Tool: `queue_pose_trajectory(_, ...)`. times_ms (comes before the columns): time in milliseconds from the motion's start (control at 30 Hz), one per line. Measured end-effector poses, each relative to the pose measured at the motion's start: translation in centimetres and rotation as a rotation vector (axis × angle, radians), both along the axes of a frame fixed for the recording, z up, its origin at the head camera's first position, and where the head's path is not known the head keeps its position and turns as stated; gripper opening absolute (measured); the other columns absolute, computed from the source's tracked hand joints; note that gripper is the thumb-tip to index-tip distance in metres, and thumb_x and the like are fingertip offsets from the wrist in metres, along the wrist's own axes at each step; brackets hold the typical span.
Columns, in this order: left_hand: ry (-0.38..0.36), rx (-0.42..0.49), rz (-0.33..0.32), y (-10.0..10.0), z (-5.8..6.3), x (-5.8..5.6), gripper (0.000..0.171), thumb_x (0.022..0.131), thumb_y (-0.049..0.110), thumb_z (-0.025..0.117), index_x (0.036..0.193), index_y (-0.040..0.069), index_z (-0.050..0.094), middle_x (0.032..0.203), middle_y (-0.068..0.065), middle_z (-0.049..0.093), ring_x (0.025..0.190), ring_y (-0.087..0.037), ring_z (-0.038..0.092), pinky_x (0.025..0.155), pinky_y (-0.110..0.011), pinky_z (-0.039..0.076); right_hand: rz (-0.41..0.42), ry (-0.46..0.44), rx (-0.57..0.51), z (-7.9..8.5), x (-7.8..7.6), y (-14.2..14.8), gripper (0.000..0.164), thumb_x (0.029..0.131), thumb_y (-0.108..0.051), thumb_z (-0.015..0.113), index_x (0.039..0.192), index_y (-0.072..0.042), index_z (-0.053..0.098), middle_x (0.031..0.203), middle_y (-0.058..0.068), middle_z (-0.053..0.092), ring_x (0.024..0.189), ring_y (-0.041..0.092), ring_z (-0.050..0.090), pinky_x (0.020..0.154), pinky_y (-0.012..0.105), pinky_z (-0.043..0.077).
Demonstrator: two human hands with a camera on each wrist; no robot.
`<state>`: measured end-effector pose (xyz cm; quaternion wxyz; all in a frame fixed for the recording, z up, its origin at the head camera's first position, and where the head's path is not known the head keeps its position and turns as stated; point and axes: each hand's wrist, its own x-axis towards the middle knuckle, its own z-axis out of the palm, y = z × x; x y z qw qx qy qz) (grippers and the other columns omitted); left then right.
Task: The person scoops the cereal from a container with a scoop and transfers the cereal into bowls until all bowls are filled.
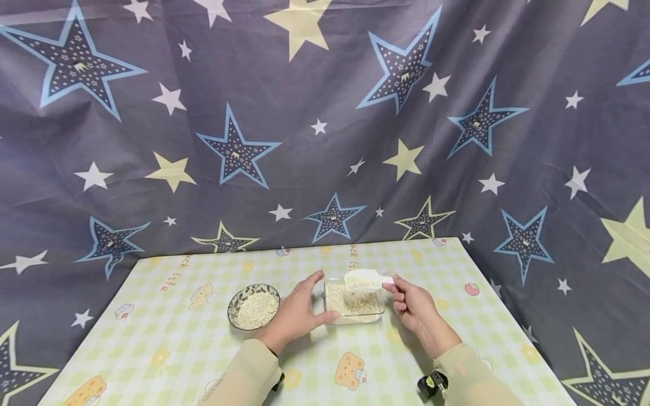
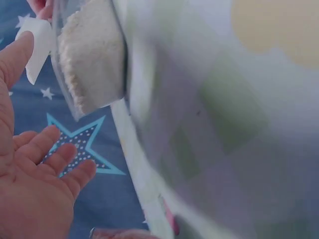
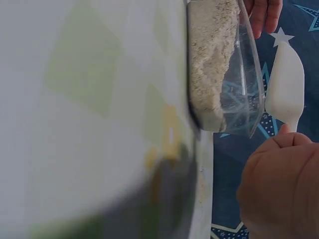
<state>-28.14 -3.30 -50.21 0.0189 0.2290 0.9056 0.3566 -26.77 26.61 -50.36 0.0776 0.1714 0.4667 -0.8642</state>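
Note:
My right hand [image 1: 415, 307] grips the handle of a white scoop [image 1: 367, 279], which hangs above a clear rectangular container [image 1: 355, 320]. Pale oat flakes [image 1: 341, 297] fill much of that container, and more flakes lie in the scoop. At the container's left side is my left hand [image 1: 299, 310], fingers spread and the thumb at its front left edge; whether the thumb touches it I cannot tell. In the left wrist view the fingers of the left hand [image 2: 37, 184] are extended with nothing held. The right wrist view shows the scoop [image 3: 286, 87] beyond the container's wall.
A patterned bowl [image 1: 231, 319] of similar pale flakes stands left of my left hand. Beneath everything lies a green-and-white checked tablecloth [image 1: 188, 332]. A dark curtain with stars [image 1: 304, 225] hangs behind the table and along its sides.

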Motion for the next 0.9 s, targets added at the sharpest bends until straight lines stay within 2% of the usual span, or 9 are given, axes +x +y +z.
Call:
queue_pose_trajectory(67,0.027,0.015,0.005,-0.2,0.2,0.0,0.106,0.087,0.055,0.086,0.169,0.017,0.031,0.170,-0.007,0.044,0.155,-0.036,0.045,0.123,-0.060,0.044,0.005,0.008,0.003,0.4,-0.1,-0.1,0.046,0.117,-0.020,0.041,0.161,-0.011,0.034,0.082,-0.005,0.071,0.053,-0.006,0.037,0.043,0.008,0.029)
queue_pose_trajectory(167,0.051,0.040,0.014,-0.8,0.7,0.0,0.104,0.087,0.051,0.087,0.169,0.015,0.032,0.169,-0.007,0.046,0.155,-0.035,0.044,0.125,-0.058,0.042,0.011,0.017,0.010,1.1,-0.1,-0.4,0.028,0.117,-0.021,0.043,0.144,-0.012,0.044,0.085,-0.004,0.072,0.054,-0.006,0.038,0.044,0.008,0.029)
queue_pose_trajectory(333,0.051,0.049,0.047,-2.5,1.9,0.2,0.106,0.086,0.051,0.088,0.169,0.016,0.032,0.171,-0.006,0.043,0.156,-0.033,0.044,0.128,-0.057,0.038,0.025,0.050,0.010,1.9,-0.5,-1.7,0.014,0.116,-0.019,0.044,0.129,-0.012,0.046,0.084,-0.003,0.072,0.052,-0.007,0.037,0.043,0.007,0.028)
queue_pose_trajectory(400,0.048,0.040,0.063,-3.5,2.3,0.4,0.106,0.087,0.052,0.087,0.170,0.017,0.030,0.171,-0.006,0.042,0.141,-0.033,0.058,0.123,-0.056,0.045,0.024,0.059,0.014,2.1,-0.7,-2.7,0.014,0.116,-0.018,0.045,0.128,-0.012,0.046,0.082,-0.004,0.072,0.051,-0.007,0.037,0.042,0.006,0.028)
queue_pose_trajectory(500,0.068,0.023,0.090,-5.6,2.5,0.7,0.107,0.087,0.053,0.087,0.170,0.016,0.030,0.171,-0.007,0.042,0.139,-0.034,0.059,0.122,-0.057,0.045,0.033,0.078,0.035,2.3,-0.9,-4.6,0.017,0.115,-0.017,0.047,0.130,-0.009,0.047,0.079,-0.004,0.074,0.050,-0.008,0.037,0.041,0.005,0.029)
queue_pose_trajectory(567,0.101,0.011,0.107,-7.2,2.3,0.9,0.108,0.086,0.054,0.087,0.169,0.013,0.031,0.170,-0.010,0.043,0.141,-0.037,0.058,0.123,-0.059,0.044,0.040,0.091,0.045,2.5,-1.0,-6.3,0.020,0.114,-0.016,0.050,0.131,-0.006,0.049,0.079,-0.003,0.074,0.049,-0.008,0.038,0.041,0.005,0.029)
queue_pose_trajectory(633,0.134,-0.002,0.129,-8.9,2.1,1.2,0.110,0.085,0.054,0.088,0.168,0.011,0.031,0.170,-0.012,0.044,0.155,-0.040,0.044,0.127,-0.063,0.037,0.053,0.101,0.053,2.8,-1.2,-7.9,0.024,0.113,-0.016,0.051,0.133,-0.003,0.049,0.078,-0.003,0.074,0.049,-0.008,0.038,0.041,0.006,0.029)
queue_pose_trajectory(767,0.176,-0.020,0.174,-12.4,1.3,1.8,0.113,0.083,0.056,0.089,0.167,0.006,0.032,0.167,-0.019,0.045,0.152,-0.046,0.044,0.122,-0.070,0.038,0.101,0.108,0.075,3.2,-1.7,-11.0,0.033,0.113,-0.018,0.054,0.136,0.005,0.047,0.076,-0.003,0.076,0.048,-0.008,0.039,0.040,0.007,0.030)
queue_pose_trajectory(900,0.159,-0.034,0.222,-15.3,0.6,2.3,0.117,0.080,0.056,0.091,0.166,0.003,0.032,0.166,-0.022,0.044,0.151,-0.051,0.040,0.117,-0.075,0.039,0.141,0.125,0.156,3.3,-2.0,-13.2,0.037,0.113,-0.022,0.056,0.132,0.010,0.053,0.073,-0.006,0.076,0.047,-0.006,0.040,0.041,0.007,0.032)
